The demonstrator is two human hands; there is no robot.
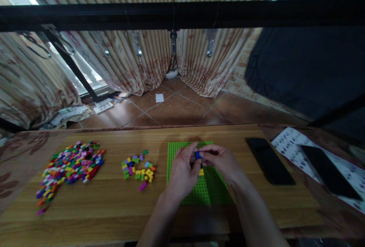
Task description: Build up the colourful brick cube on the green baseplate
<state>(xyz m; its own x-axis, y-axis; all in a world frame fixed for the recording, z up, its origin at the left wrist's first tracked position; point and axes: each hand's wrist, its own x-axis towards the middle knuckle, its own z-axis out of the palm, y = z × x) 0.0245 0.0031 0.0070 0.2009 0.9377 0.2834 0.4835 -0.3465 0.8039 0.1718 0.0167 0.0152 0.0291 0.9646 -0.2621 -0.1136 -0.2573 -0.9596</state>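
Both hands meet over a green studded baseplate (pixel 209 192) on the wooden table. In a pinch, my right hand (pixel 222 161) grips a small blue building brick (pixel 198 155) between thumb and fingertips. My left hand (pixel 182 172) is closed beside it, thumb and index finger around a small cluster of bricks, mostly hidden by the fingers. The blue brick touches or nearly touches this cluster; I cannot tell which. Just below the fingertips, a yellow brick (pixel 201 172) shows above the plate.
Left of the plate lies a small group of loose bricks (pixel 138 174); farther left spreads a large multicoloured brick pile (pixel 71 163). A black phone (pixel 269 161) rests on the table's right. Beyond it, another dark device (pixel 327 171) overlaps a printed sheet (pixel 293 144). A black bar (pixel 182 15) crosses ahead.
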